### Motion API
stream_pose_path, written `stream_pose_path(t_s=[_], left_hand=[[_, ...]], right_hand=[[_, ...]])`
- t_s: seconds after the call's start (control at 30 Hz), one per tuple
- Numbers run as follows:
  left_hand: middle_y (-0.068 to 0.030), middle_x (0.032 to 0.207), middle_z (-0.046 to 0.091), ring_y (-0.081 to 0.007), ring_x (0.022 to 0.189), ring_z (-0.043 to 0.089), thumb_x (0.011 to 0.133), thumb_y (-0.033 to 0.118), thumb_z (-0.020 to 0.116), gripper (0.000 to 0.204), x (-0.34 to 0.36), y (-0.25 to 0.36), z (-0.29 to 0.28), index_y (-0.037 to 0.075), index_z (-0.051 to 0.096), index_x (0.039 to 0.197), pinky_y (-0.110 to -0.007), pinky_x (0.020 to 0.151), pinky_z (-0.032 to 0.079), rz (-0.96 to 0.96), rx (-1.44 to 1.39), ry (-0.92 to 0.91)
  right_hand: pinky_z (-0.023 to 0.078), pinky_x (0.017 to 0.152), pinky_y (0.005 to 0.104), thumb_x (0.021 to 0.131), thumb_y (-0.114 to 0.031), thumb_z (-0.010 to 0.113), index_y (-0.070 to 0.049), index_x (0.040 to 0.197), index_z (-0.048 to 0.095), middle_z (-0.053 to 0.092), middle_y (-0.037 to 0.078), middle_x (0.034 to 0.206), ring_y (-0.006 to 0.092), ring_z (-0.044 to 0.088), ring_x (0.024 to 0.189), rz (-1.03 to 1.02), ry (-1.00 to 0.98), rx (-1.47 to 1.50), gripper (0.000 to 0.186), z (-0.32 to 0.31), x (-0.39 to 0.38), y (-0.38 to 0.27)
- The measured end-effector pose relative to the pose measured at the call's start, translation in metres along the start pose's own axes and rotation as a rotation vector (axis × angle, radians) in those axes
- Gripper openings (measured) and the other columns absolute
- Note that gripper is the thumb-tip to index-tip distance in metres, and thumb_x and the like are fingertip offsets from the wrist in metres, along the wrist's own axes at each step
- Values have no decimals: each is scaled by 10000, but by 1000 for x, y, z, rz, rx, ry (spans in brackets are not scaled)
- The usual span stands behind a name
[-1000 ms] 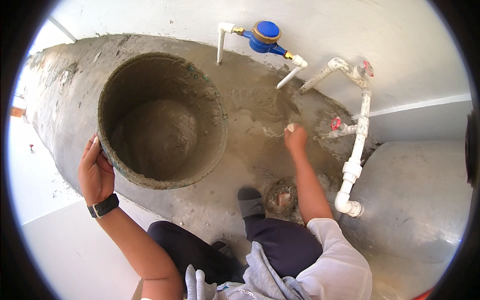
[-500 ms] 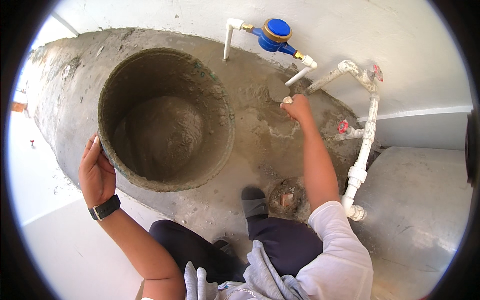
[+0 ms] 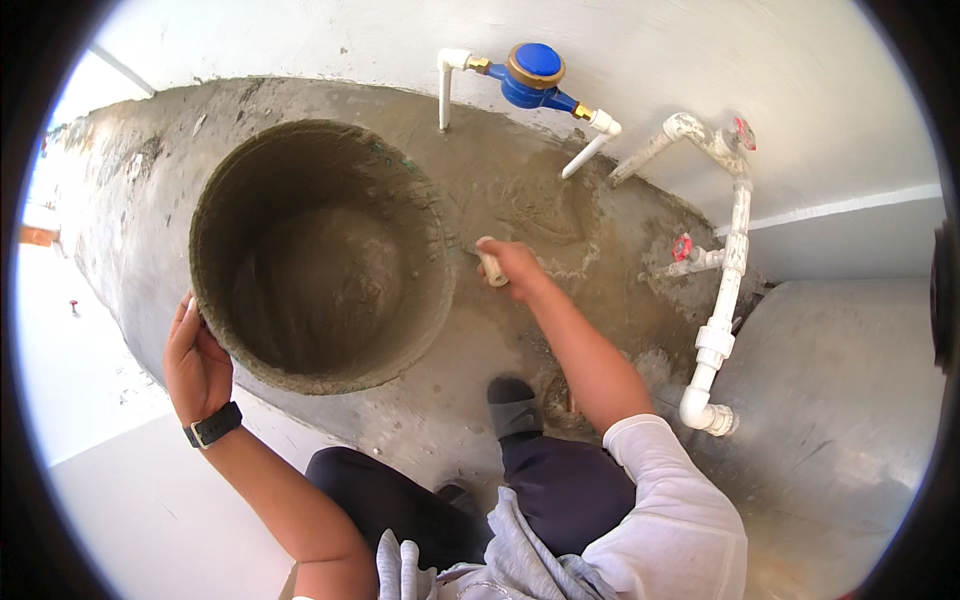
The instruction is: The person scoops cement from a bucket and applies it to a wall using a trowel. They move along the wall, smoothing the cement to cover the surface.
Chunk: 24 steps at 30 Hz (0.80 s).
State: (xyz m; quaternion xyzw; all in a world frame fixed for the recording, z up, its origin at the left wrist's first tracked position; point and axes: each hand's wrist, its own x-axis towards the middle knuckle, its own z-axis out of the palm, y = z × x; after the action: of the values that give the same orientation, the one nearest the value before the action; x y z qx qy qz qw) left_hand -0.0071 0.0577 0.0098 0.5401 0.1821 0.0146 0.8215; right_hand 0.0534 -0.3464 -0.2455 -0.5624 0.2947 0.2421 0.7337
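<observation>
Well, my right hand [image 3: 517,268] is wrapped round a tool's pale handle [image 3: 491,262], just beside the bucket's right rim; its blade I can't make out clearly. My left hand [image 3: 200,365], half curled, holds the bucket [image 3: 270,190] at its left edge. Best to brace it firmly, keep my right wrist loose so nothing jars the rim, and stay clear of the white pipe [image 3: 592,155] by the blue meter [image 3: 535,75].
</observation>
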Motion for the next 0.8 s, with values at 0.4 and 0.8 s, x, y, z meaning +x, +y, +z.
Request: stream_pose_path(t_s=[0.4,0.8], left_hand=[[-142,1191,670,-194,1050,677,1047,74,413,279,-2,2,-26,-47,529,1270,-323,923,550,16,-23,11],[-149,1176,678,-198,1038,683,1047,70,405,285,-4,2,-15,-47,522,1280,-328,909,561,14,-11,2]], right_hand=[[506,685,443,810,-450,673,91,723,664,666,235,705,330,687,704,-269,226,-404,549,16,40,23],[523,774,460,804,-440,665,96,854,699,691,299,875,416,691,844,-319,206,-500,539,24,34,-14]])
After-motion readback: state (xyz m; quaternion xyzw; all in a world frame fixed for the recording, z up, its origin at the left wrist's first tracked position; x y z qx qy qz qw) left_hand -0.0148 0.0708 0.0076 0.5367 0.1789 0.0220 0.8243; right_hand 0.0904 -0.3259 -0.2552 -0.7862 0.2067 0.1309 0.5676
